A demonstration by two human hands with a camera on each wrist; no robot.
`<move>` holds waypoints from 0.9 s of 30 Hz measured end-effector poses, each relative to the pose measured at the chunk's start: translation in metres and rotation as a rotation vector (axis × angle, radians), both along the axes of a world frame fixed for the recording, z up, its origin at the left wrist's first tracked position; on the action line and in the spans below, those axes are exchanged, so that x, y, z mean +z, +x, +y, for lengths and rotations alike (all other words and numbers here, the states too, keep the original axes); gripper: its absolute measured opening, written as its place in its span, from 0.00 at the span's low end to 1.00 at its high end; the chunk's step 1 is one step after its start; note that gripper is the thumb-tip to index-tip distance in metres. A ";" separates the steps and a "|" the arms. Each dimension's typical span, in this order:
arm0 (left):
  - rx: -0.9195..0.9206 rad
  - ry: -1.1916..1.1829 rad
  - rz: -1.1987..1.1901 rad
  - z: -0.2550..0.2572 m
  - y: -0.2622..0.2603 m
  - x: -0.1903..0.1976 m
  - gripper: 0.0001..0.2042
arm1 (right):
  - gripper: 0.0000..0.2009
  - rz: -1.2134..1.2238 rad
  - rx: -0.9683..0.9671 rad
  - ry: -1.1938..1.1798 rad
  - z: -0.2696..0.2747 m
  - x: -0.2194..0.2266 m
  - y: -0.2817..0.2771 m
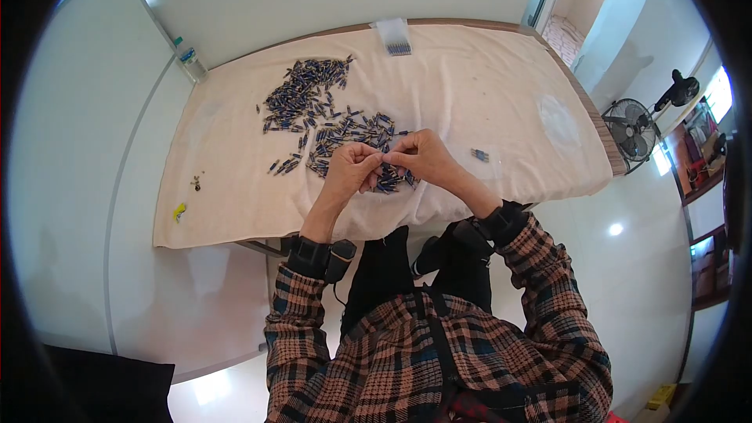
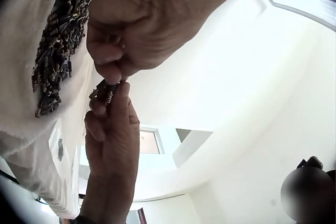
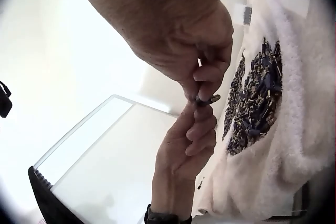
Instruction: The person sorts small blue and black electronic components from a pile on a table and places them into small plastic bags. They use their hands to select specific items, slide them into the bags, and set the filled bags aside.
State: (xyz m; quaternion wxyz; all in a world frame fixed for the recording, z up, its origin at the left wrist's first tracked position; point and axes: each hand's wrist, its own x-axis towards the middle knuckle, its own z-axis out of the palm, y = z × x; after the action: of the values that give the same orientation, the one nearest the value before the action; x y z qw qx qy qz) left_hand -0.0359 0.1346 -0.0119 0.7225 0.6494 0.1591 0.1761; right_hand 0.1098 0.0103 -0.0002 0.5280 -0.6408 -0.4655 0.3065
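Note:
Both hands meet over the near edge of a pile of small dark-blue and brass parts (image 1: 337,141). The left hand (image 1: 348,171) and the right hand (image 1: 429,158) pinch small dark parts between thumb and fingertips, with the fingertips touching. In the left wrist view the pinched parts (image 2: 109,88) show threaded metal ends, between the left hand (image 2: 142,24) and the right hand (image 2: 113,145). The right wrist view shows a brass end (image 3: 214,99) sticking out at the fingertips of the right hand (image 3: 184,45) and left hand (image 3: 184,150). How many are held is unclear.
A cream cloth (image 1: 235,196) covers the table. A small group of parts (image 1: 479,155) lies to the right, a clear bag with parts (image 1: 393,37) at the back. A bottle (image 1: 190,61) stands back left; a yellow item (image 1: 179,212) lies front left. A fan (image 1: 631,131) stands beyond the right edge.

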 end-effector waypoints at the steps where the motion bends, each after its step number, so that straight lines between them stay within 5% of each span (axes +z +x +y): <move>1: 0.012 -0.021 0.001 -0.001 0.000 0.001 0.06 | 0.08 -0.012 0.012 0.006 0.000 -0.001 0.001; 7: 0.097 -0.079 0.010 -0.004 0.001 0.007 0.06 | 0.10 0.100 0.014 0.171 -0.008 -0.006 -0.006; 10: 0.099 -0.098 0.007 -0.008 0.002 0.008 0.06 | 0.10 0.214 0.003 -0.070 -0.017 0.002 -0.003; 14: 0.087 -0.096 -0.032 -0.010 0.003 0.007 0.06 | 0.11 0.440 -0.021 -0.088 -0.023 0.011 -0.010; 27: 0.068 0.022 -0.142 -0.022 0.009 0.001 0.04 | 0.10 0.422 -0.097 -0.025 -0.027 -0.007 0.000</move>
State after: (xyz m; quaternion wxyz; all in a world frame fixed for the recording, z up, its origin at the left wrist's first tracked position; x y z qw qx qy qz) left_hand -0.0266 0.1124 -0.0110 0.7184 0.6372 0.1275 0.2482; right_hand 0.1102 -0.0166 -0.0073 0.6198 -0.5905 -0.3096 0.4138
